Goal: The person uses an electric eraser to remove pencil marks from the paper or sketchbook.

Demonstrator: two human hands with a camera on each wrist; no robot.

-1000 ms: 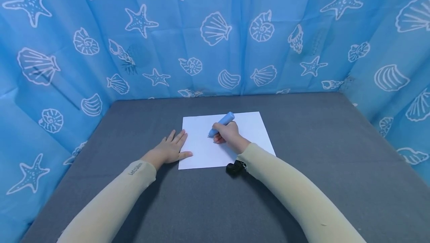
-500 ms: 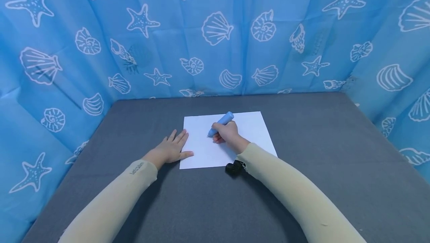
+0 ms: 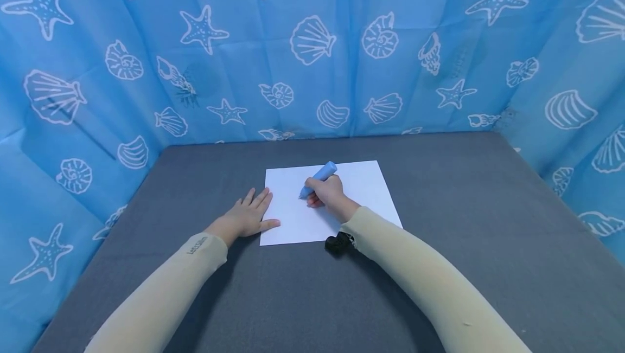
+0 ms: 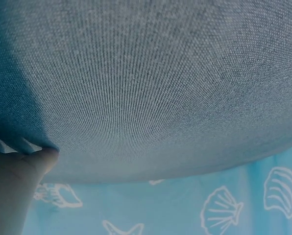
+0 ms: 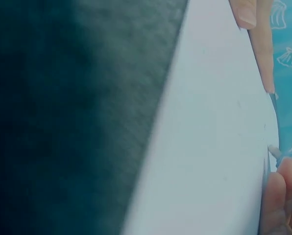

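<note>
A sheet of white paper (image 3: pixel 288 228) lies on the grey table. My right hand (image 3: pixel 329 193) grips a thick light-blue marker (image 3: pixel 323 171) like a pen, slanted with its tip down at the sheet left of the middle. In the right wrist view the marker's pale tip (image 5: pixel 274 151) meets the paper, with a short faint mark just above it. My left hand (image 3: pixel 248 216) rests with spread fingers on the paper's left edge. Only a little of that hand (image 4: pixel 36 161) shows in the left wrist view.
Grey cloth covers the table (image 3: pixel 244 299) around the sheet. A black wrist device (image 3: pixel 338 244) hangs under the right sleeve, near the paper's lower edge. A blue curtain (image 3: pixel 342 49) with white shells and starfish stands behind and along both sides.
My right hand and the marker have shifted slightly left over the paper. The left hand stays in place on the sheet's edge.
</note>
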